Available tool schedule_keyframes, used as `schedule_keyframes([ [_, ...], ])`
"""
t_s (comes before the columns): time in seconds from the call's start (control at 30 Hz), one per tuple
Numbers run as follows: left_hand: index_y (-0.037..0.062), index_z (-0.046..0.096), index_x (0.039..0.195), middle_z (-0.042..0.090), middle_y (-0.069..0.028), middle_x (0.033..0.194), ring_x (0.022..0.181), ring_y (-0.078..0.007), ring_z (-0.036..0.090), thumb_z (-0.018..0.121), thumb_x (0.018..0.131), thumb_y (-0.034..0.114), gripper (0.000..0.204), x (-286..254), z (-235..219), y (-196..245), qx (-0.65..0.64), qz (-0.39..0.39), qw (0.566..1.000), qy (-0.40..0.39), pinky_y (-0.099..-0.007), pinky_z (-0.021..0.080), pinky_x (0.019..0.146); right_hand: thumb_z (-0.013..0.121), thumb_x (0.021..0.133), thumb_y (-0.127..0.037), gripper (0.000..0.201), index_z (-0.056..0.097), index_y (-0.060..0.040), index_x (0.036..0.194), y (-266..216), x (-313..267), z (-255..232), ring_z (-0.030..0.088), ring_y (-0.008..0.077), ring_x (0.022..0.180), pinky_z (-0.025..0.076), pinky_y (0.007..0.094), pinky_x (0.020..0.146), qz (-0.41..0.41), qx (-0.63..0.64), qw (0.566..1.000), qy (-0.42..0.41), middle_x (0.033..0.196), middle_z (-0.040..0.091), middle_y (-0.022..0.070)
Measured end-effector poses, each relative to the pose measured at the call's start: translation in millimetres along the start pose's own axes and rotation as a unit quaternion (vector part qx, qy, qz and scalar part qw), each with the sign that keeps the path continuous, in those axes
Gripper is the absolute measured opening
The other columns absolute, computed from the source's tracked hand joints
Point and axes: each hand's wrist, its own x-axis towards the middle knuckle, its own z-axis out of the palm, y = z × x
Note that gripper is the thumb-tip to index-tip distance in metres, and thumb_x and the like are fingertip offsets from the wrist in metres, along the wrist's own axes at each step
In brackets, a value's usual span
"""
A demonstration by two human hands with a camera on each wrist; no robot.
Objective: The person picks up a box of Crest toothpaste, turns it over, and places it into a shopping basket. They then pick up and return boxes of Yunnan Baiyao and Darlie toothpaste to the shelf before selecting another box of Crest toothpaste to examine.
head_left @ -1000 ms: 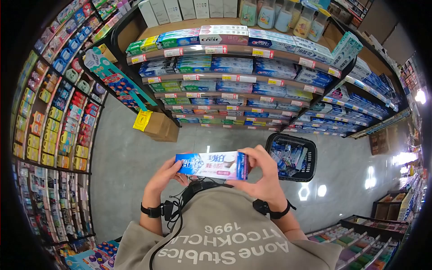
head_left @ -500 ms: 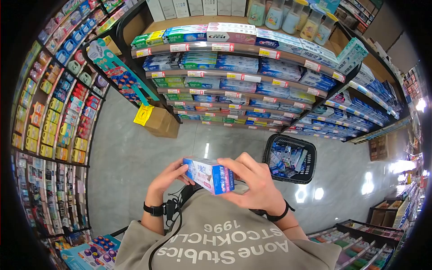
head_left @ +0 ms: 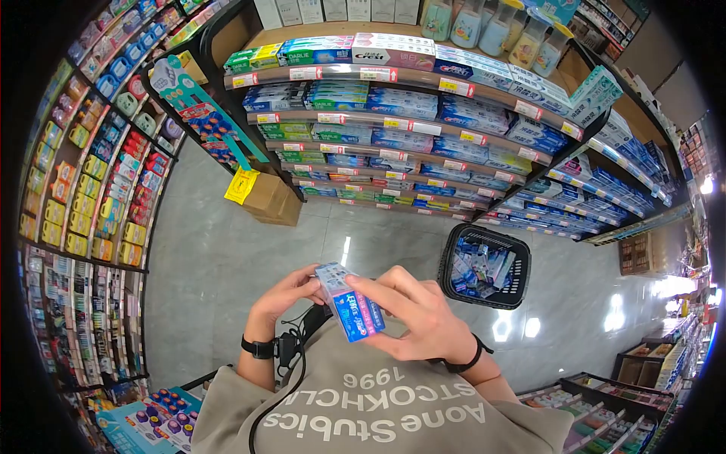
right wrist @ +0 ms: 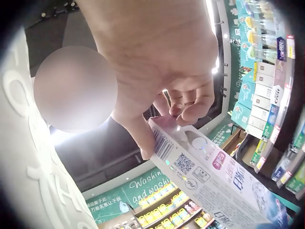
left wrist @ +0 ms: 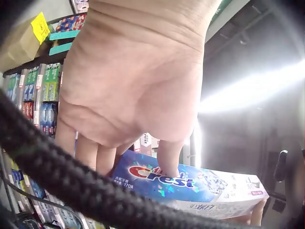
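Observation:
Both hands hold one Crest toothpaste box (head_left: 354,310), blue and white with pink lettering, in front of the chest. In the head view its blue end panel faces up toward the camera. The left hand (head_left: 289,293) pinches the far end, thumb on the blue Crest face (left wrist: 157,179) and fingers behind it. The right hand (head_left: 416,318) grips the near end between thumb and fingers. In the right wrist view the box's side (right wrist: 200,176) shows a barcode and QR code beside the thumb.
A black basket (head_left: 522,284) with toothpaste boxes and packs stands on the floor to the right. Ahead is a shelf unit (head_left: 446,121) stocked with toothpaste. A cardboard box (head_left: 272,203) with a yellow tag stands at its left. Bottles and packs fill the left shelves (head_left: 83,246).
The toothpaste box has turned from lying crosswise with its front showing to pointing its blue end toward the head camera. The right hand has moved left and closer to the chest with it.

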Motion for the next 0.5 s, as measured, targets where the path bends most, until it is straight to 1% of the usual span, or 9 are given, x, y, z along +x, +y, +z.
schedule_keyframes([
  [0.07,-0.0014,0.045,0.147,0.064,-0.0099,0.123,0.103,-0.0163,0.065,0.059,0.103,0.032,0.057,-2.3,-0.4,2.6,0.015,-0.005,1.000,0.013,-0.0321,0.055,0.090,0.087,0.070,-0.015,0.076,0.060,-0.0106,0.141,0.1,-1.2,-0.3,0.061,0.0198,0.069,0.051,0.0323,0.057,-0.002,-0.003,1.000,0.005,0.095,0.059,0.0060],
  [0.17,-0.0019,0.046,0.146,0.064,-0.0093,0.123,0.102,-0.0162,0.065,0.060,0.103,0.029,0.055,-3.7,-4.1,0.5,0.014,0.033,0.996,0.079,-0.0317,0.054,0.091,0.086,0.070,-0.012,0.074,0.061,-0.0109,0.139,2.8,-4.0,-1.0,0.064,0.0218,0.075,0.054,0.0317,0.061,0.005,-0.006,1.000,0.012,0.099,0.061,0.0072],
  [0.27,-0.0032,0.051,0.141,0.066,-0.0077,0.119,0.102,-0.0148,0.064,0.064,0.101,0.021,0.049,-4.3,-3.8,5.5,-0.006,0.084,0.989,0.126,-0.0315,0.053,0.092,0.085,0.072,-0.010,0.072,0.061,-0.0105,0.139,5.5,-6.1,-5.8,0.067,0.0231,0.084,0.056,0.0311,0.066,0.028,0.020,0.999,0.016,0.108,0.061,0.0093],
  [0.37,-0.0043,0.057,0.135,0.068,-0.0058,0.114,0.101,-0.0131,0.063,0.068,0.098,0.014,0.043,-7.2,-5.5,11.0,0.034,0.118,0.976,0.181,-0.0300,0.052,0.092,0.087,0.072,-0.012,0.074,0.060,-0.0101,0.141,12.0,-11.6,-9.2,0.067,0.0233,0.091,0.056,0.0317,0.071,0.106,0.055,0.992,0.049,0.115,0.061,0.0115],
  [0.4,-0.0046,0.058,0.133,0.068,-0.0054,0.113,0.101,-0.0127,0.063,0.068,0.097,0.013,0.041,-9.6,-0.4,17.2,0.029,0.126,0.970,0.207,-0.0296,0.052,0.092,0.090,0.071,-0.015,0.077,0.059,-0.0079,0.142,17.5,-14.6,-10.9,0.064,0.0215,0.097,0.055,0.0313,0.075,0.104,0.040,0.992,0.051,0.121,0.058,0.0122],
  [0.47,-0.0053,0.061,0.130,0.069,-0.0045,0.112,0.100,-0.0119,0.063,0.070,0.096,0.011,0.039,-12.6,13.8,33.1,0.019,0.141,0.956,0.255,-0.0286,0.052,0.091,0.091,0.071,-0.015,0.078,0.059,-0.0070,0.142,26.3,-21.3,-11.6,0.062,0.0212,0.101,0.054,0.0307,0.078,0.116,0.059,0.989,0.071,0.124,0.057,0.0121],
  [0.5,-0.0052,0.060,0.131,0.069,-0.0052,0.112,0.101,-0.0120,0.063,0.070,0.095,0.010,0.040,-14.2,14.1,34.0,0.024,0.149,0.953,0.262,-0.0287,0.053,0.090,0.091,0.070,-0.016,0.079,0.058,-0.0065,0.142,31.7,-25.9,-11.3,0.061,0.0211,0.103,0.054,0.0304,0.079,0.123,0.068,0.987,0.081,0.125,0.056,0.0121],
])
